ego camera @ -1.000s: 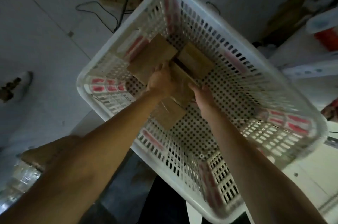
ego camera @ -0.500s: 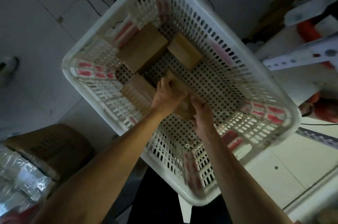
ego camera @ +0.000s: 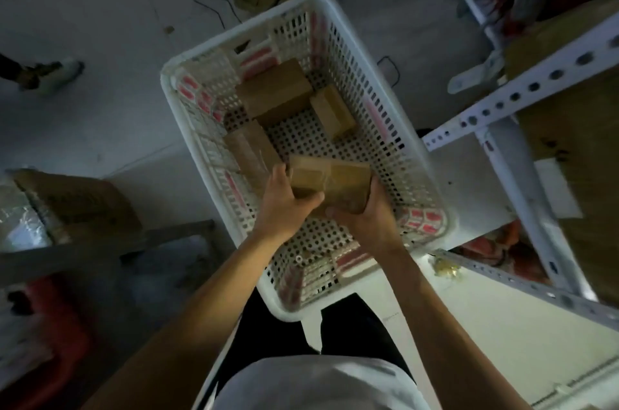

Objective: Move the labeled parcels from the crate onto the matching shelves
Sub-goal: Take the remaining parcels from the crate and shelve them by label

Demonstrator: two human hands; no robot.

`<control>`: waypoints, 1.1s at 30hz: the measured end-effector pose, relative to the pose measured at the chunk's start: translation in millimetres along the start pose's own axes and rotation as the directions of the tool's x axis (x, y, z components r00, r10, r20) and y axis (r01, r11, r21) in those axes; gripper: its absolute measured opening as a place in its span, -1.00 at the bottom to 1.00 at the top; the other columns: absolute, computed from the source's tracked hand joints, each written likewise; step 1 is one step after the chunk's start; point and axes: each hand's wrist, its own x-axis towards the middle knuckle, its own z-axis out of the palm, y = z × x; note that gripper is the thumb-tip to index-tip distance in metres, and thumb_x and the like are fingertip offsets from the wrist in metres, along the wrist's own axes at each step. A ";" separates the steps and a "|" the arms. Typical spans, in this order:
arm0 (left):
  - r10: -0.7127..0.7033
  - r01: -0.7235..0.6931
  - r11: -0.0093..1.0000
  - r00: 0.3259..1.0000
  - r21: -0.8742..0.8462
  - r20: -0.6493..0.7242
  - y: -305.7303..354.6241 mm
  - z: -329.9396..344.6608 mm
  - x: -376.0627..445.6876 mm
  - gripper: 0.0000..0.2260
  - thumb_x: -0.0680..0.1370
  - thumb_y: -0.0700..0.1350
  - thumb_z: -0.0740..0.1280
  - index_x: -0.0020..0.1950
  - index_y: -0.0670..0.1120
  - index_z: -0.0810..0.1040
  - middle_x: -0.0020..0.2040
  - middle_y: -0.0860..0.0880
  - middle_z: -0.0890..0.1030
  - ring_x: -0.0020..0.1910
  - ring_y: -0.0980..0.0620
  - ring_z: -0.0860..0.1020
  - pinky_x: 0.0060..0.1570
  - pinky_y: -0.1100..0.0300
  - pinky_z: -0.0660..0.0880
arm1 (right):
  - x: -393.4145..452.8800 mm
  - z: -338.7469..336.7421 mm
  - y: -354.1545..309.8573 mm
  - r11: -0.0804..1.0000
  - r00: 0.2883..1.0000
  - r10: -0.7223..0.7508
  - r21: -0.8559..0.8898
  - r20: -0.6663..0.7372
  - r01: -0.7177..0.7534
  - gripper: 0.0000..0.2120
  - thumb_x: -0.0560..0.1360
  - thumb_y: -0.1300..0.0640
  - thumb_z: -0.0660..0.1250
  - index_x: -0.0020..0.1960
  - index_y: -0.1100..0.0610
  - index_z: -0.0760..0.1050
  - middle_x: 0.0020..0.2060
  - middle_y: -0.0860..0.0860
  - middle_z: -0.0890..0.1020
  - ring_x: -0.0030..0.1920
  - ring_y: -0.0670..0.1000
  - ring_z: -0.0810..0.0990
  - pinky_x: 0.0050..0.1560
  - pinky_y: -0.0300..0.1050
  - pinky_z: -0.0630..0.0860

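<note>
Over the white crate [ego camera: 395, 128], a brown parcel [ego camera: 330, 183] lengthwise left-to-right, fingers of left hand [ego camera: 284, 205] and right hand [ego camera: 365, 213] clamped around it.

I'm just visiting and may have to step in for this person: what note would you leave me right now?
Left hand and right hand together grip one brown parcel, lifted above the floor of the white crate.
Three more parcels lie in the crate: a large one, a small one, one by the left wall.
Nothing visibly shelved yet. Labels unreadable.
Left: shelve all four on the white rack.
</note>
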 end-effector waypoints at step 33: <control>0.191 -0.191 0.981 0.941 0.029 -0.279 -107.5 -72.2 -240.2 -0.16 0.23 0.26 0.43 0.44 0.02 0.29 0.25 -0.03 0.46 0.20 0.06 0.49 0.20 0.03 0.55 | -197.6 79.7 -15.1 0.849 0.927 -0.260 -0.393 0.271 0.353 0.08 0.25 -0.09 0.65 0.56 0.08 0.09 0.29 0.04 0.34 0.29 0.04 0.38 0.23 -0.14 0.38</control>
